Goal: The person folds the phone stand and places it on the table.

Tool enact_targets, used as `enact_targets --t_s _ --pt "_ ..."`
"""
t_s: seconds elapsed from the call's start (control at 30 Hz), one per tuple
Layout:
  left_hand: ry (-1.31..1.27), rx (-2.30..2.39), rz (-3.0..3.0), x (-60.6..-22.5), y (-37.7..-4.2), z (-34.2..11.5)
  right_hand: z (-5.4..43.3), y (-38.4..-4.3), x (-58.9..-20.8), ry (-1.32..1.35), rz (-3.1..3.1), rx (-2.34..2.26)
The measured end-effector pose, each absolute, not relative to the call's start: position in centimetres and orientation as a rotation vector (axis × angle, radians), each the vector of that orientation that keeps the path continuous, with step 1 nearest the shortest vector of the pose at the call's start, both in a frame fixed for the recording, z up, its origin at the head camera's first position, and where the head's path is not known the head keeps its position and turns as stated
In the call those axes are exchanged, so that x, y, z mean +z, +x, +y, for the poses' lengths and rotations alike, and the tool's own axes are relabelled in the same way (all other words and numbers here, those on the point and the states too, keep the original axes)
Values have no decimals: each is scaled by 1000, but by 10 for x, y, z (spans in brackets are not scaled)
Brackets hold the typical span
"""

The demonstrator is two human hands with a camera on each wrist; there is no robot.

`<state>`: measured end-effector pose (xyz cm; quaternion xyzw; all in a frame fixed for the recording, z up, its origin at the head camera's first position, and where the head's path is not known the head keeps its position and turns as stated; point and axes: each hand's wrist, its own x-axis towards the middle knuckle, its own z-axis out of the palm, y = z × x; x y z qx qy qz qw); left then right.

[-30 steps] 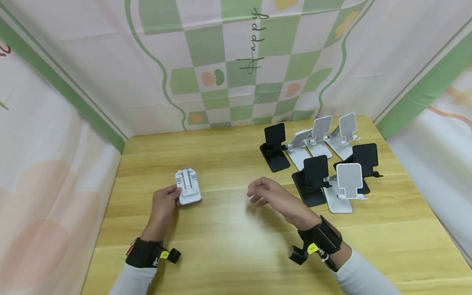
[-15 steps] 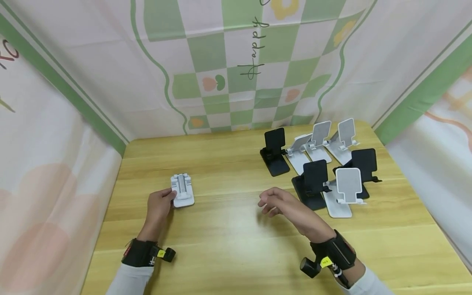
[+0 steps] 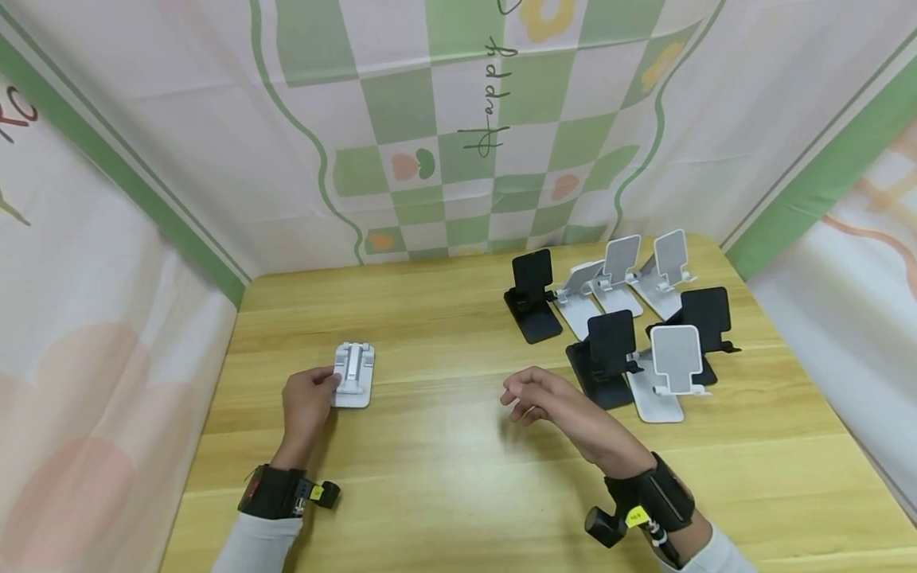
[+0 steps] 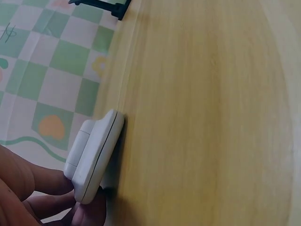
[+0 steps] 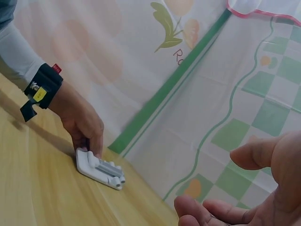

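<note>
The folded white plastic stand (image 3: 353, 372) is near ten o'clock on the yellow wood-look bench (image 3: 444, 477). In the last second it has shifted a little toward nine o'clock and turned straighter. The person's bare left hand (image 3: 306, 402) pinches its nine o'clock edge with its fingers. The bare right hand (image 3: 559, 406), near the middle, has pulled back a bit toward four o'clock; its fingers are softly bent and hold nothing. So just one hand has the stand, and it is still folded, not like the seven opened black and white stands (image 3: 611, 342) at two o'clock.

It is hard to see whether the folded one touches the bench. Some opened ones hide parts of others. A black piece (image 4: 103, 4) is cut off at the left wrist view's top.
</note>
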<state>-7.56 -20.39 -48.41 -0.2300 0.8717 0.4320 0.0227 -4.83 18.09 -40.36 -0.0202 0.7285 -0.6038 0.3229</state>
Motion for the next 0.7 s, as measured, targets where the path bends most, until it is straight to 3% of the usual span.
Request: enact_targets --t_s 0.7 --pt "-563 1175 2913 -480 -78 -210 190 -44 -409 -57 1900 -1646"
